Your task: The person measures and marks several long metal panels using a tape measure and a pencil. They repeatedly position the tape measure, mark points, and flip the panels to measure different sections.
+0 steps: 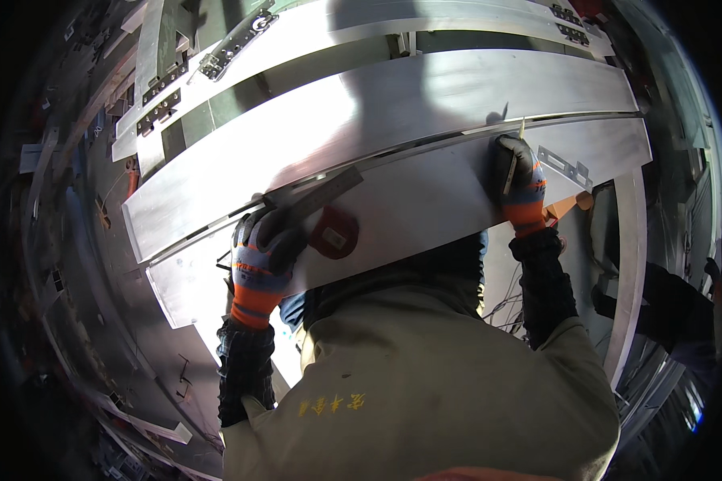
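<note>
The ruler (326, 196) lies on the lower panel (425, 188), its near end under the left hand (268, 240) and its far end just short of the gap (425, 146) below the upper panel (489, 76). Its long axis runs up and to the right, a little steeper than the gap, so the two draw together toward the far end. The left hand is plainly the nearer one: its gloved fingers bend over the ruler, though whether they clamp it or only press it down I cannot tell.

Well off to the right, the right hand (521, 170) has its fingers closed around a pencil (523, 128) (upper end up by the gap, lower part showing beside the fingers). From those fingers, the ruler lies to the left and slightly lower.

Between the hands, just beside the left one, sits a red tape measure (334, 232). A slotted plate (565, 167) rests to the right of the right hand, and beyond the upper panel runs a pale frame (297, 52) with dark hinges (159, 111)
</note>
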The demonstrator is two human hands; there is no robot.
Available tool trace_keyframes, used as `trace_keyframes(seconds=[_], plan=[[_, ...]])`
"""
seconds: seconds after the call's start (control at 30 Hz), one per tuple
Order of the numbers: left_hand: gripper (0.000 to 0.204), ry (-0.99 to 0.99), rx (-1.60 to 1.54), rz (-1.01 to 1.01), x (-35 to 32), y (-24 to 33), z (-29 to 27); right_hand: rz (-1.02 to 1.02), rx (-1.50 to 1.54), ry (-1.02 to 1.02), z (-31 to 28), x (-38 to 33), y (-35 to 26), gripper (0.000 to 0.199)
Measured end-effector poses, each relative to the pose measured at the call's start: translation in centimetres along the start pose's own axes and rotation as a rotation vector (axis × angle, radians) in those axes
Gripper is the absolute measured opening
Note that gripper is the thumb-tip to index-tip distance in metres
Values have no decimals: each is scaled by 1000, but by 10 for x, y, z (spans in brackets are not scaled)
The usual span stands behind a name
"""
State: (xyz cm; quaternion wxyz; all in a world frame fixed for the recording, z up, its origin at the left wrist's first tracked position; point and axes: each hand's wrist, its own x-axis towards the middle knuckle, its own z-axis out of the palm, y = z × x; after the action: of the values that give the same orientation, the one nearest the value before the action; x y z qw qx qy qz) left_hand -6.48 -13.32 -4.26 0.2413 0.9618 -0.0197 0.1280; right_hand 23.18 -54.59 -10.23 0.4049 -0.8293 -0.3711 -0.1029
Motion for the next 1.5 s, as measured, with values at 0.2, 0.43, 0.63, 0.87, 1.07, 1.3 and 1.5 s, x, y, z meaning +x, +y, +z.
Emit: trace_keyframes(seconds=[0.2,0.43,0.63,0.87,1.07,1.3,1.5], plan=[[39,-41,2,-16,26,8,-47,17,-129,-28,-2,-8,2,39],[54,115,-42,-450,107,-128,-78,46,23,-25,12,12,-25,21],[50,-16,175,-403,128,-166,-14,115,-127,-34,0,4,-22,28],[39,104,168,-246,123,-151,2,244,-286,-23,-1,9,-22,43],[38,40,-50,-489,119,-133,-2,125,-175,339,-1,-49,-59,33],[34,200,280,8,135,-74,-11,646,-233,620,-80,-183,-34,20],[34,55,301,-16,151,-78,44,1553,-221,353,-63,-338,176,33]])
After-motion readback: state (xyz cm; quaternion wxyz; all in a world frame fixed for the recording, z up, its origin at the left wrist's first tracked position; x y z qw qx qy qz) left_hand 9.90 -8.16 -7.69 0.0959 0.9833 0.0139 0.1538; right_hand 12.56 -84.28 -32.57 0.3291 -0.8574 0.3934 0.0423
